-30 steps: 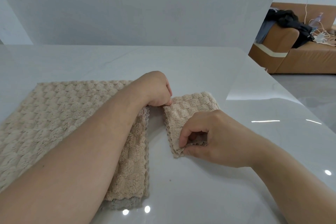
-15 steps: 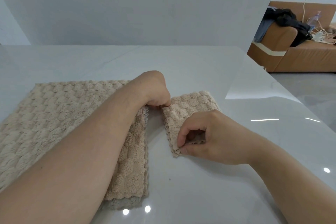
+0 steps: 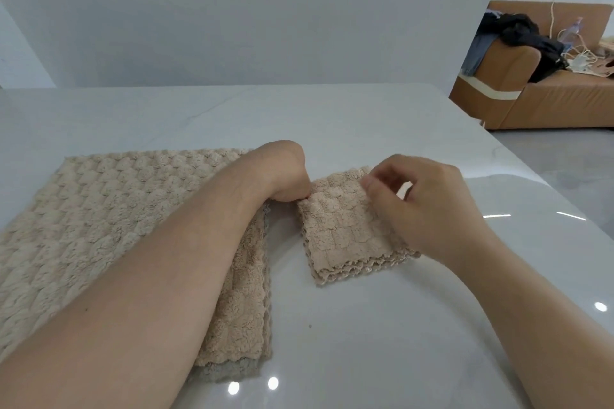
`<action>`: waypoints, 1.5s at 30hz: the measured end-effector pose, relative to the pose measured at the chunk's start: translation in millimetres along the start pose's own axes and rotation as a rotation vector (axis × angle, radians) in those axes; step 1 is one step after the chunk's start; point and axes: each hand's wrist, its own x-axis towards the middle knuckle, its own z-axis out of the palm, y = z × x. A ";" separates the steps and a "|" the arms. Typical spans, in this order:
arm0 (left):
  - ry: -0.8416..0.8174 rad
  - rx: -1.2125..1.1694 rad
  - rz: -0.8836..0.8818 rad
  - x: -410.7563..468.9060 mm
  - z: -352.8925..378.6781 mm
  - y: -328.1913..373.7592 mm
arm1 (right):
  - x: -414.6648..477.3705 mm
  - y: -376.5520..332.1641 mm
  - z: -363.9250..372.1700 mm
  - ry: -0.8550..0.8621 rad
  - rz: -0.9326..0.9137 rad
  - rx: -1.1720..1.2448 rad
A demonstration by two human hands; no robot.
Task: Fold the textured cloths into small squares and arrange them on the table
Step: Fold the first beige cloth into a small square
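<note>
Folded cloth [image 3: 349,236] lies flat on the table [image 3: 349,352] between the two hands, its layered scalloped edges towards the person; it is already a small thick square, or near enough. The left hand [image 3: 287,178] is curled tight at the cloth's far left corner, its fingertips tucked out of sight, so it seems to pinch that corner rather than merely press it; the right hand [image 3: 422,209] covers the cloth's right side, thumb and forefinger drawn into a narrow pinch at the far edge.

The step in hand looks like the final squaring-up of this piece; the layers at the near edge sit a little staggered. The next move probably calls for a light tug at both corners to line the layers up, then a flat palm to press the plush down, since thick pile tends to spring open; after that another piece must come from the pile.

Under the left forearm lie the spread cloths [image 3: 99,216], beige and unfolded, with a grey cloth [image 3: 229,372] peeping out beneath; a strip of bare table parts them from the folded one. The table is white, glossy and likely slippery, catching lights near the right wrist; beyond the hands stands a plain grey wall [image 3: 265,16]; far past the right hand, a tan sofa [image 3: 558,103] carries dark clothes [image 3: 521,33].
</note>
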 end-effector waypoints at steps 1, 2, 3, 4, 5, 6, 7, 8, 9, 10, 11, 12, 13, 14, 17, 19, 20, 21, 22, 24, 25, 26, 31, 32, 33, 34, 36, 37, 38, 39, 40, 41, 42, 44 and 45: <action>-0.001 -0.003 0.005 -0.2 0.6 -0.3 | 3.1 5.9 0.1 0.009 0.060 -0.053; 0.004 -0.017 0.013 -0.6 1.1 -0.3 | 5.9 12.6 0.3 0.001 0.111 -0.100; 0.012 -0.041 0.019 -1.5 1.1 -0.1 | 8.0 19.3 1.1 -0.022 0.158 -0.136; 0.019 -0.067 0.020 -3.4 0.2 1.1 | 9.3 24.1 1.9 -0.053 0.202 -0.146; 0.027 -0.093 0.019 -5.4 -1.3 2.7 | 10.1 27.0 2.9 -0.084 0.244 -0.132; 0.040 -0.127 0.015 -7.7 -3.8 4.4 | 10.6 29.1 3.9 -0.103 0.280 -0.100; 0.055 -0.172 0.012 -10.3 -6.8 6.3 | 11.0 30.8 4.5 -0.109 0.309 -0.061; 0.071 -0.242 0.012 -13.0 -10.0 8.0 | 11.8 31.8 4.2 -0.109 0.329 -0.022; 0.084 -0.338 0.017 -14.8 -12.7 9.0 | 12.6 32.1 2.5 -0.114 0.345 0.013; 0.098 -0.442 0.030 -17.1 -15.3 9.7 | 13.5 32.2 0.5 -0.131 0.358 0.041; 0.121 -0.533 0.044 -19.5 -17.3 10.7 | 14.4 32.1 -1.8 -0.163 0.371 0.065; 0.157 -0.606 0.064 -21.3 -18.8 11.2 | 15.0 32.0 -3.7 -0.203 0.386 0.095; 0.199 -0.664 0.090 -21.9 -20.2 11.6 | 15.3 31.1 -5.5 -0.241 0.395 0.143; 0.239 -0.709 0.118 -22.1 -21.4 12.0 | 15.4 30.3 -7.1 -0.258 0.396 0.210; 0.349 -0.768 0.201 -22.8 -23.8 13.3 | 16.6 31.6 -9.3 -0.190 0.380 0.385; 0.419 -0.783 0.243 -22.8 -23.7 13.5 | 16.9 31.0 -11.6 -0.150 0.348 0.451; 0.450 -0.789 0.257 -23.0 -23.7 13.7 | 16.8 30.4 -12.9 -0.147 0.320 0.485; 0.481 -0.791 0.265 -23.0 -24.1 14.1 | 16.3 29.3 -14.2 -0.156 0.286 0.522; 0.505 -0.795 0.269 -23.1 -24.6 14.4 | 15.5 28.1 -15.3 -0.172 0.255 0.553; 0.542 -0.821 0.276 -22.6 -25.4 14.6 | 13.7 24.7 -17.3 -0.199 0.214 0.581; 0.560 -0.835 0.275 -22.3 -25.5 14.5 | 13.3 23.6 -17.4 -0.204 0.202 0.578; 0.577 -0.845 0.272 -22.3 -25.4 14.4 | 13.0 23.1 -17.5 -0.205 0.196 0.571; 0.635 -0.845 0.259 -22.1 -23.5 13.9 | 13.2 22.7 -21.4 -0.209 0.171 0.528; 0.645 -0.843 0.252 -21.9 -23.4 13.4 | 13.2 22.8 -23.1 -0.214 0.160 0.527; 0.653 -0.843 0.246 -21.4 -23.0 12.7 | 13.1 22.7 -24.7 -0.222 0.146 0.530; 0.658 -0.846 0.242 -21.0 -22.5 11.8 | 13.0 22.3 -26.0 -0.235 0.130 0.532; 0.667 -0.843 0.241 -19.7 -21.5 10.3 | 12.9 21.0 -27.7 -0.273 0.109 0.526; 0.671 -0.837 0.244 -19.3 -21.1 9.9 | 12.8 19.3 -28.1 -0.288 0.110 0.516; 0.673 -0.835 0.249 -18.9 -20.8 9.9 | 12.8 18.1 -27.9 -0.291 0.120 0.494; 0.671 -0.840 0.254 -18.5 -20.3 10.6 | 13.2 17.3 -27.3 -0.282 0.137 0.451; 0.666 -0.847 0.256 -18.4 -19.8 11.7 | 13.7 16.9 -26.4 -0.265 0.165 0.388; 0.664 -0.846 0.257 -18.2 -19.0 13.0 | 14.5 17.6 -24.8 -0.244 0.196 0.320; 0.669 -0.833 0.256 -18.1 -18.1 14.4 | 15.1 18.3 -23.3 -0.220 0.226 0.271; 0.693 -0.795 0.259 -17.1 -16.4 15.5 | 15.9 19.6 -20.5 -0.167 0.277 0.279; 0.697 -0.787 0.263 -16.3 -16.0 15.0 | 16.2 20.3 -19.2 -0.142 0.294 0.326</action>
